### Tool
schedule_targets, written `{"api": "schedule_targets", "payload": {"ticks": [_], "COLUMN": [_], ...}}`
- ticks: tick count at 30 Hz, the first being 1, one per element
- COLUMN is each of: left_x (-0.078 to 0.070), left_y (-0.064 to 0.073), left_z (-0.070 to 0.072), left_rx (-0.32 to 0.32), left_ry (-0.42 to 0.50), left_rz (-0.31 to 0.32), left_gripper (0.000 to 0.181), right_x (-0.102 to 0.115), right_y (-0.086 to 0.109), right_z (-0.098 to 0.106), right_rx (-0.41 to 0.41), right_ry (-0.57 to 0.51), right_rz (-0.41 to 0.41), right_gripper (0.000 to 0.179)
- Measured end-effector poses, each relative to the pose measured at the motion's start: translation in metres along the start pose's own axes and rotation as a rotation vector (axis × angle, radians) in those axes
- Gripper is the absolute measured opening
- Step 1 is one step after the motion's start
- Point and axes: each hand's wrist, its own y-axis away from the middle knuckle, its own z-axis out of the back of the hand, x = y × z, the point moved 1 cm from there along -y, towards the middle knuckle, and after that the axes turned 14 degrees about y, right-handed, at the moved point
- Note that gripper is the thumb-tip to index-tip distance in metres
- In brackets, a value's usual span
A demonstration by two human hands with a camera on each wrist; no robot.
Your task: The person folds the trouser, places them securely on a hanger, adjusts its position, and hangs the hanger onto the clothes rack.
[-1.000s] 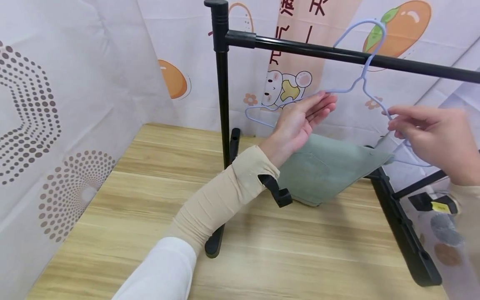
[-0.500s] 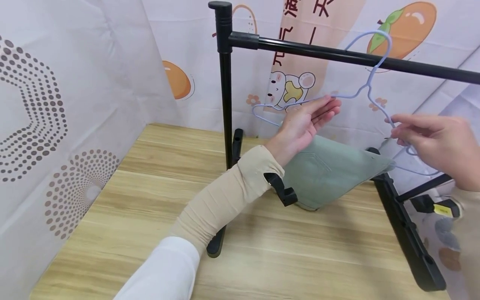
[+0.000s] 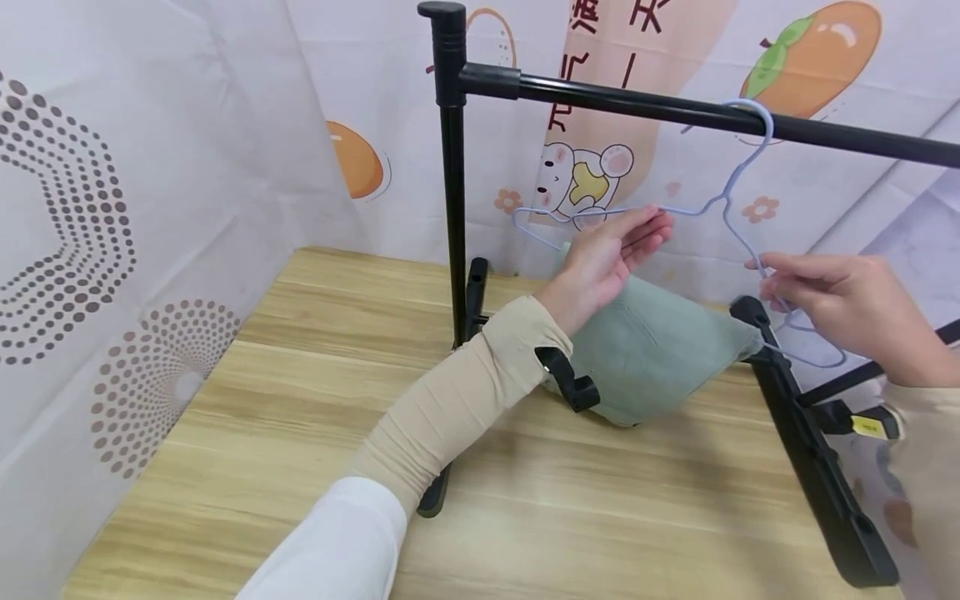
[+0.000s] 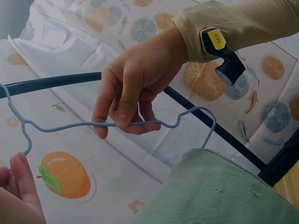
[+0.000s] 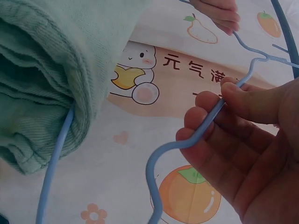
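A light blue hanger [image 3: 726, 197] has its hook [image 3: 767, 125] over the black rail [image 3: 630, 102] of a rack. Folded over the hanger's lower bar is a green garment [image 3: 652, 350] of ribbed cloth. My left hand [image 3: 611, 250] holds the hanger's left shoulder, fingers fairly straight along the wire. On the other shoulder, my right hand [image 3: 832, 292] pinches the wire between thumb and fingers, as the right wrist view shows. In the left wrist view, the right hand [image 4: 135, 88] grips the wire above the garment [image 4: 215, 191].
The rack's left post [image 3: 452, 208] stands beside my left forearm. Its right foot [image 3: 817, 467] lies along the right edge of the wooden table [image 3: 247, 417]. A printed curtain [image 3: 382, 100] hangs behind, and a dotted one [image 3: 150, 208] on the left.
The hanger has come down and slightly left, so its hook now sits lower, close on the rail. Both hands and the green garment moved with it.
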Motion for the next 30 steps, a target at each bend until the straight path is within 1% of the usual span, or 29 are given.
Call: {"api": "schedule_targets", "payload": {"ticks": [5,9,12,17,19,21,23,25,28,30], "left_x": [-0.001,-0.004,-0.006,-0.007,-0.008,-0.009,-0.011,-0.013,-0.016,-0.019], "left_y": [-0.002,-0.002,-0.002,-0.001,0.0,0.001,0.002,0.004,0.007,0.009], "left_z": [-0.005,-0.009,-0.008,-0.003,-0.003,-0.003,-0.003,-0.002,0.003,0.007], "left_rx": [-0.023,-0.04,-0.049,-0.053,-0.047,-0.039,-0.04,-0.037,-0.034,-0.025], "left_ry": [-0.043,-0.08,-0.083,-0.083,-0.091,-0.1,-0.105,-0.119,-0.145,-0.168], "left_rz": [-0.001,0.002,0.009,0.016,0.02,0.02,0.021,0.026,0.033,0.032], "left_gripper": [0.032,0.029,0.031,0.033,0.033,0.033,0.032,0.031,0.029,0.028], "right_x": [0.0,0.0,0.0,0.002,0.003,0.006,0.01,0.014,0.021,0.025], "right_y": [0.002,0.004,0.004,0.005,0.007,0.009,0.012,0.016,0.022,0.026], "right_z": [0.001,0.001,-0.001,-0.005,-0.006,-0.007,-0.007,-0.007,-0.007,-0.007], "right_rx": [0.018,-0.021,-0.056,-0.061,-0.079,-0.114,-0.173,-0.227,-0.312,-0.354], "right_ry": [0.013,0.003,-0.016,-0.036,-0.042,-0.042,-0.034,-0.01,0.013,0.025], "right_rz": [-0.021,-0.019,-0.009,0.004,0.017,0.037,0.072,0.09,0.099,0.094], "right_gripper": [0.03,0.029,0.028,0.028,0.028,0.027,0.026,0.025,0.026,0.025]}}
